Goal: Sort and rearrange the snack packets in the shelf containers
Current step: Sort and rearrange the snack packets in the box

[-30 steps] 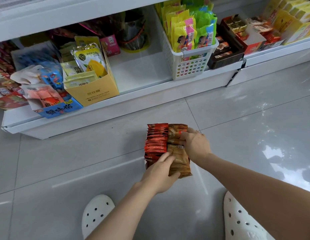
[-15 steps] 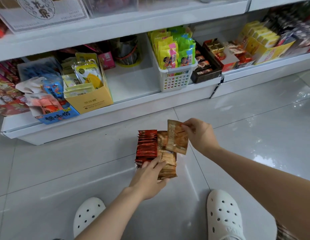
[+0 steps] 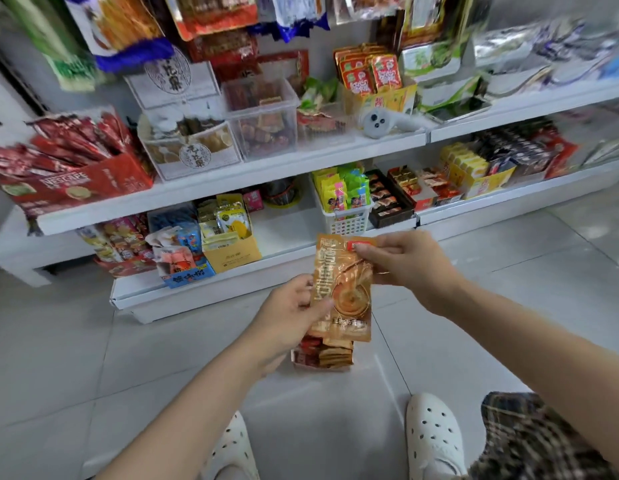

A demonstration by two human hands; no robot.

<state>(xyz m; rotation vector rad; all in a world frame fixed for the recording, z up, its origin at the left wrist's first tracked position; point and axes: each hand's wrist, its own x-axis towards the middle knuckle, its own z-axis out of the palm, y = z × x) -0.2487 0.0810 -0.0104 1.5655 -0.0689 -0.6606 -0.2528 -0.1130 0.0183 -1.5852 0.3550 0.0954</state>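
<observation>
1. One orange-brown snack packet (image 3: 342, 289), flat glossy foil with large pale characters too blurred to read, held upright above the floor between two hands.
2. Right hand (image 3: 410, 263) pinches the packet's top right corner, thumb and fingers closed on it; left hand (image 3: 289, 306) grips the lower left edge, fingers curled round.
3. Directly below, on the tiled floor (image 3: 93, 341): one small tray of packets (image 3: 323, 353), red ones left, brown ones right, standing on edge; count not clear.
4. Two white perforated clogs (image 3: 434, 438) at the bottom of the view.
5. Bottom shelf: one white perforated plastic basket (image 3: 347, 220) with yellow and green sachets; one yellow cardboard box (image 3: 231, 254); a bare gap lies between them.
6. Middle shelf: one red carton (image 3: 76, 187) printed "NESCAFE", holding red stick sachets; one clear plastic bin (image 3: 263, 123) of reddish packets.
7. Upper goods are motion-blurred.
</observation>
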